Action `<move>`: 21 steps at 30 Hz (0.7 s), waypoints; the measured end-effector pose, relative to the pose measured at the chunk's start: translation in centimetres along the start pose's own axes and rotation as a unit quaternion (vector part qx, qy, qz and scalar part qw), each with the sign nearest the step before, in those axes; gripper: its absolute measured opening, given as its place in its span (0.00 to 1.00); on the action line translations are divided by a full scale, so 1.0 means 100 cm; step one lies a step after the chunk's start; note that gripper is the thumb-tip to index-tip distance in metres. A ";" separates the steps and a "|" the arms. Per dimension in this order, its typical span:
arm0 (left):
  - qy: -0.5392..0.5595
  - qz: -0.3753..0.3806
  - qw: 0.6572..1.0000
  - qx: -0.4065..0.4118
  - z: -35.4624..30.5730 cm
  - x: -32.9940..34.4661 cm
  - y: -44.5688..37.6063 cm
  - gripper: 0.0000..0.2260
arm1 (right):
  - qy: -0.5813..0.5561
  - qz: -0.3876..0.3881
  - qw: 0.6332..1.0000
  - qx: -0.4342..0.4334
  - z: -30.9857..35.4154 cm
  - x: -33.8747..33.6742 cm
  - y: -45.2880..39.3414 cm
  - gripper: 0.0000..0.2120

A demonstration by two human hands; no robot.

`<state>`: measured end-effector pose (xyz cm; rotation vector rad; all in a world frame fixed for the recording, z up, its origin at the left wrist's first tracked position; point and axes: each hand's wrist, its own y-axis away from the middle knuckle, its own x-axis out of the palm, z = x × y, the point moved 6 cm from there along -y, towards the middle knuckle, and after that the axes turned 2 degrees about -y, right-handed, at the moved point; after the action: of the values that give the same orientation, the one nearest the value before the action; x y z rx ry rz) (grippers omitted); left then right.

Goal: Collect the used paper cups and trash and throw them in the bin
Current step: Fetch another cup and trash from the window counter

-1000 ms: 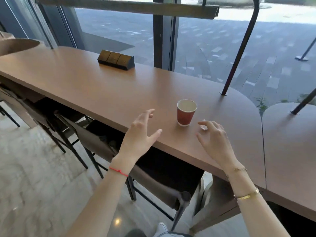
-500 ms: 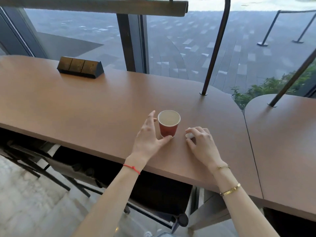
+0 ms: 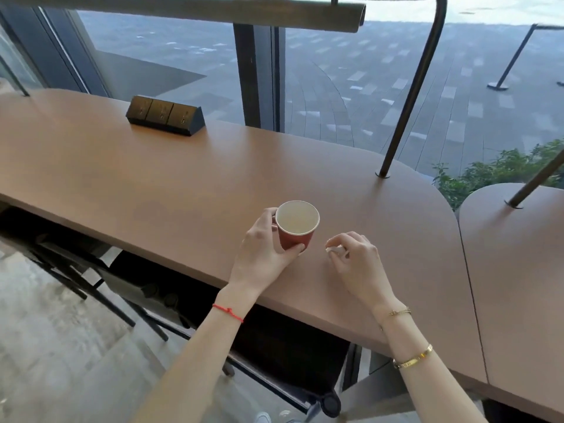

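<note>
A small red paper cup (image 3: 297, 230) with a pale inside stands near the front edge of a long brown counter (image 3: 152, 181). My left hand (image 3: 264, 251) grips the cup, thumb across its base and fingers round its far side. To the cup's right, my right hand (image 3: 355, 261) pinches a small white scrap of paper (image 3: 334, 251) between curled fingertips, just above the counter. No bin is in view.
A dark socket block (image 3: 164, 115) sits at the counter's back left. Two slanted metal posts (image 3: 406, 102) rise from the counter to the right, near a second tabletop (image 3: 518, 264). Dark chairs (image 3: 171, 297) stand under the counter. Glass windows lie behind.
My left hand closed round the cup, which it was only reaching toward a second ago. My right hand came down onto the white scrap and now pinches it. The camera moved closer.
</note>
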<state>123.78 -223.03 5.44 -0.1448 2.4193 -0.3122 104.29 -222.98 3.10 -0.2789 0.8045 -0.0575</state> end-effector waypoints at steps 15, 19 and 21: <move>-0.128 -0.268 0.934 -0.197 0.059 -0.154 0.210 0.30 | -0.100 0.187 0.947 -0.242 0.149 0.088 0.036 0.07; -0.139 -0.336 0.898 -0.249 0.059 -0.175 0.280 0.29 | -0.117 0.246 0.909 -0.315 0.197 0.115 0.073 0.08; -0.146 -0.371 0.875 -0.276 0.056 -0.183 0.316 0.30 | -0.125 0.275 0.889 -0.344 0.219 0.127 0.098 0.07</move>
<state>140.61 -190.17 4.44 -1.2939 1.9871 0.0837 128.25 -210.65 5.98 -0.7021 0.5961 0.8018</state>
